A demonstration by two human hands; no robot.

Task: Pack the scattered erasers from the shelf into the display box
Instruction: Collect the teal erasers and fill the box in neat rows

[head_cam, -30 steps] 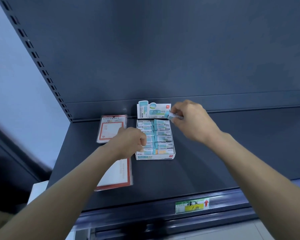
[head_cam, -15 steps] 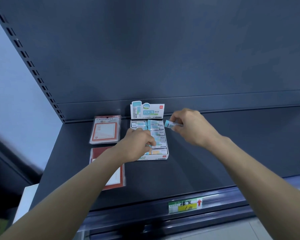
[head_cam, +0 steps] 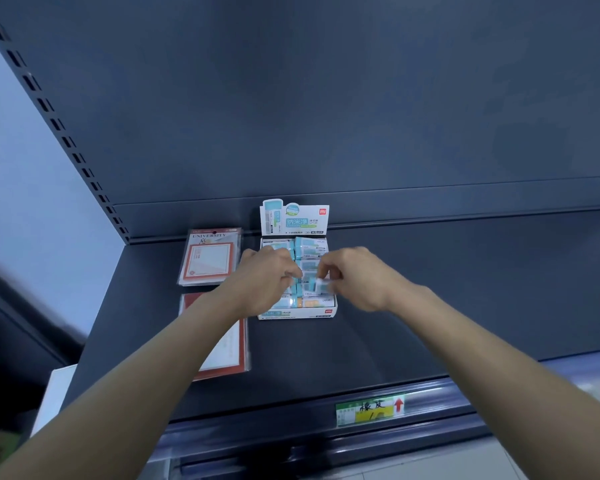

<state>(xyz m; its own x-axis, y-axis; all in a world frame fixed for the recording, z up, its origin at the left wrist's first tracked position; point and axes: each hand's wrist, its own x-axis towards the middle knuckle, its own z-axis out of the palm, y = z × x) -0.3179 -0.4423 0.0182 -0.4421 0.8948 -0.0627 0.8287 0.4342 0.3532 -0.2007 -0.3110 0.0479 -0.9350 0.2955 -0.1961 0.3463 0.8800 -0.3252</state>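
Note:
The white display box (head_cam: pixel 303 313) stands on the dark shelf (head_cam: pixel 413 306), its printed header card raised at the back. Two rows of blue-and-white erasers (head_cam: pixel 310 245) fill it. My right hand (head_cam: pixel 355 278) hovers over the box's middle and pinches one eraser (head_cam: pixel 321 284) between thumb and fingers, low over the right row. My left hand (head_cam: pixel 267 277) rests on the left row with fingers curled, covering several erasers; whether it grips one is hidden.
Two red-bordered certificate packs lie left of the box, one at the back (head_cam: pixel 210 256), one nearer (head_cam: pixel 222 348) partly under my left forearm. A price label (head_cam: pixel 369 410) sits on the shelf's front rail. The perforated upright (head_cam: pixel 49 112) bounds the shelf's left side.
My right hand carried its eraser from beside the header card down and left over the box's middle. My left hand shifted from the box's left edge further over the left row.

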